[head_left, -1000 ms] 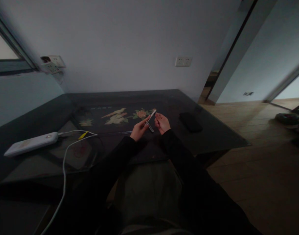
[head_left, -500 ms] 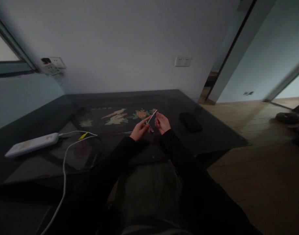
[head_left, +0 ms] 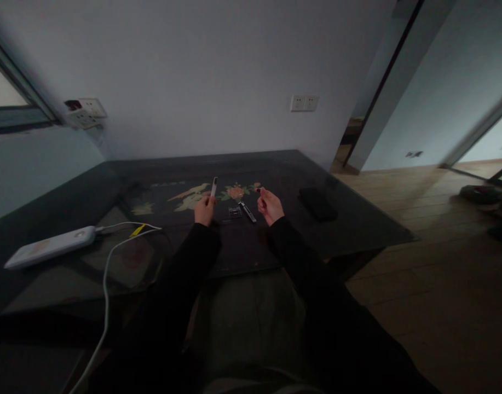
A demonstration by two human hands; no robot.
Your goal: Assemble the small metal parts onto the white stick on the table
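**Pen body lifted in one hand, small part pinched in the other**

Nearest the camera, at the bottom of the frame, two dark sleeves run up from the lap toward the middle of the picture. The left hand (head_left: 204,210) sits just left of centre, its grip closed around a slim white pen-like stick (head_left: 213,187) that stands nearly upright above the fist. The right hand (head_left: 269,206), just right of centre and well apart from the left, has thumb and forefinger pinched together on a tiny dark piece (head_left: 258,190); it is too small to name. On the dark glass bench (head_left: 357,230) between the hands lie a short silvery rod (head_left: 247,211) and, just beside it, a small clear part (head_left: 235,212).

To do this handling well, I judge the stick should stay upright and steady, the pinch light but sure, and both hands low over the bench so a dropped part stays near the others.

At the left edge rests a white power bank (head_left: 49,247) with a white cable (head_left: 107,273). Right of centre lies a black phone (head_left: 317,203). Farther back, painted birds and flowers (head_left: 201,192) show under the glass
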